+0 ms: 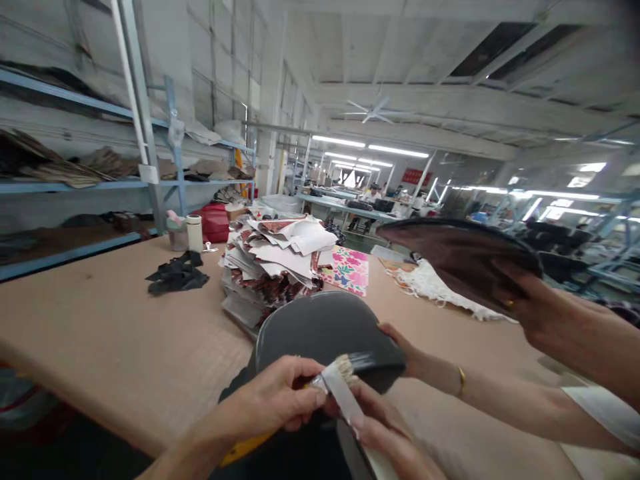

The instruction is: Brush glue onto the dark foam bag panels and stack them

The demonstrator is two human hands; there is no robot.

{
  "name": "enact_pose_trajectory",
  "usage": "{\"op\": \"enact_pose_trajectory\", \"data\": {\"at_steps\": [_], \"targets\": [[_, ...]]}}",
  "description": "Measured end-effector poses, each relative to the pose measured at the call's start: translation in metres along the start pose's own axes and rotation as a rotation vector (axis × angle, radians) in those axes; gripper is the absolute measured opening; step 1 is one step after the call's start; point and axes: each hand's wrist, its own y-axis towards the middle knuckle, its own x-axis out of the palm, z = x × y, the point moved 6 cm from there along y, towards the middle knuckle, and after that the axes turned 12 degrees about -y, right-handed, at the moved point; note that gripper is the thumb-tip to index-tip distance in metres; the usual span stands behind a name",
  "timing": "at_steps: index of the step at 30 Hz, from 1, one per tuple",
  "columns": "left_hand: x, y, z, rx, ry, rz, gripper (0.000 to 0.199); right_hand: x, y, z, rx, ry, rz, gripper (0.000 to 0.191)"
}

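My left hand (287,397) is closed around a brush (336,375) with pale bristles and a yellow handle, near the bottom centre. Against the brush, my right hand (383,423) pinches a whitish strip (343,393) that lies across the bristle base. Just beyond both hands is a dark grey curved panel (320,323). Another person's hand (400,343), with a gold bangle at the wrist, holds the panel's right edge. That person's other hand (530,300) holds up a dark brown curved piece (460,257) at the right.
A tall pile of white and reddish sheets (280,257) stands on the brown table (125,347). Around it are black cloth scraps (179,272), a cream bottle (195,233), a floral sheet (350,270) and white fabric (435,287). Shelves (75,187) line the left wall.
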Motion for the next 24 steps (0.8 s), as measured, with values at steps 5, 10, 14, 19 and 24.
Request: {"op": "enact_pose_trajectory", "data": {"at_steps": [5,10,14,19,24], "targets": [[0.007,-0.006,0.022,0.051,-0.014,-0.12,0.028,-0.008,-0.015,-0.017,0.018,-0.056,0.039,0.048],[0.0,-0.004,0.022,0.021,0.043,-0.089,0.028,-0.075,-0.008,-0.016,0.029,-0.046,0.132,0.043],[-0.009,0.0,0.011,-0.067,0.095,-0.021,0.027,-0.056,0.003,-0.009,0.073,0.224,0.09,0.029],[-0.018,-0.012,0.008,-0.08,0.071,-0.073,0.029,0.028,0.007,-0.02,0.112,0.629,-0.093,0.034],[-0.042,-0.038,0.011,-0.029,0.092,-0.073,0.025,0.059,0.011,-0.043,0.081,0.619,-0.062,0.026]]}}
